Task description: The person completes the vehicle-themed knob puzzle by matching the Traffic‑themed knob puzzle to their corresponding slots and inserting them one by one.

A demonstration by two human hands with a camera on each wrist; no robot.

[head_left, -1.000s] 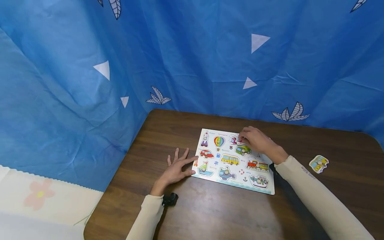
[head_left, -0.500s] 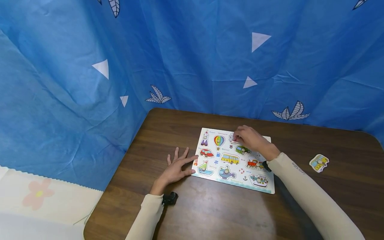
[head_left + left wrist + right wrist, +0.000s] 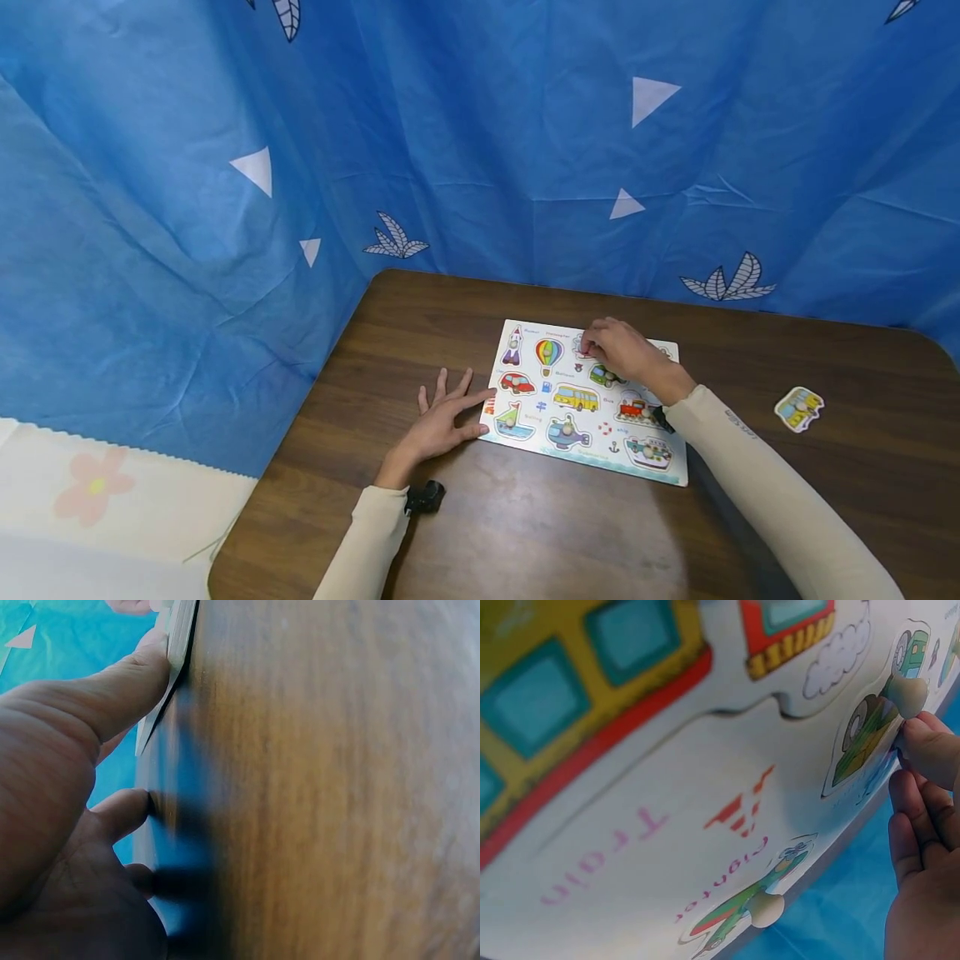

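A white wooden puzzle board (image 3: 530,387) with vehicle pictures lies on the table. At its far edge, my right hand (image 3: 624,350) pinches the helicopter puzzle piece (image 3: 578,342) over the helicopter picture, its fingers hiding most of that piece. In the right wrist view, thumb and fingertips are beside the green truck piece (image 3: 864,739) and its knob (image 3: 908,696). My left hand (image 3: 438,427) lies with fingers spread at the board's left side, index finger and thumb touching the edge. The left wrist view shows that thumb (image 3: 127,686) against the board's edge.
A loose yellow vehicle piece (image 3: 799,409) with a knob lies right of the board. On the board sit a balloon (image 3: 548,353), a yellow bus (image 3: 576,398) and a ship (image 3: 648,453). A blue curtain (image 3: 480,150) hangs behind the brown table (image 3: 525,533).
My right hand has moved slightly left along the board's far edge with the helicopter piece, then stayed nearly still. My left hand and the loose yellow piece have stayed put.
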